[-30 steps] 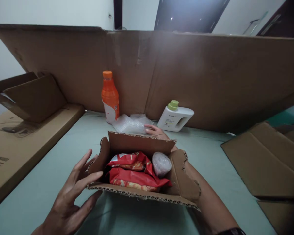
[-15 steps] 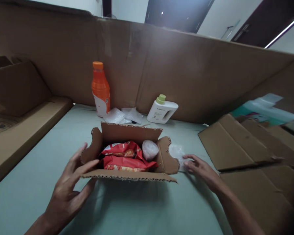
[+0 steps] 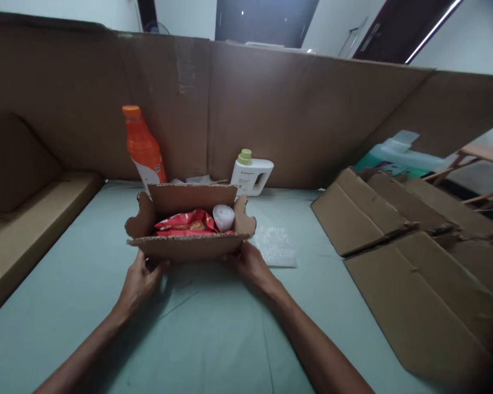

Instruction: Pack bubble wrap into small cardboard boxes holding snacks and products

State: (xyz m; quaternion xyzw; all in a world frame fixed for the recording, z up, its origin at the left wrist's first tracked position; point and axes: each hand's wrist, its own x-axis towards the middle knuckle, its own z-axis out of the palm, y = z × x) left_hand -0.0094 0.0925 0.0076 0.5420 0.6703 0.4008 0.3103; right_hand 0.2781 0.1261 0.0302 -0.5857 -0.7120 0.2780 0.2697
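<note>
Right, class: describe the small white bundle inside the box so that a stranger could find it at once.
Start at the open cardboard box on the pale green table, gripped at its near corners by the left hand and right hand. Inside, right of the red snack packets, sits the white bundle. It is the only pale, rounded item in the box.

Two hands, the left hand (image 3: 138, 282) and the right hand (image 3: 249, 264), touched one open cardboard box (image 3: 189, 245). In it lay one red packet (image 3: 184, 222) and one white wrapped bundle (image 3: 223, 216). Far behind stood one orange bottle (image 3: 143, 146) and one white jug (image 3: 251, 175). One bubble-wrap sheet (image 3: 276, 247) lay right of the box.
</note>
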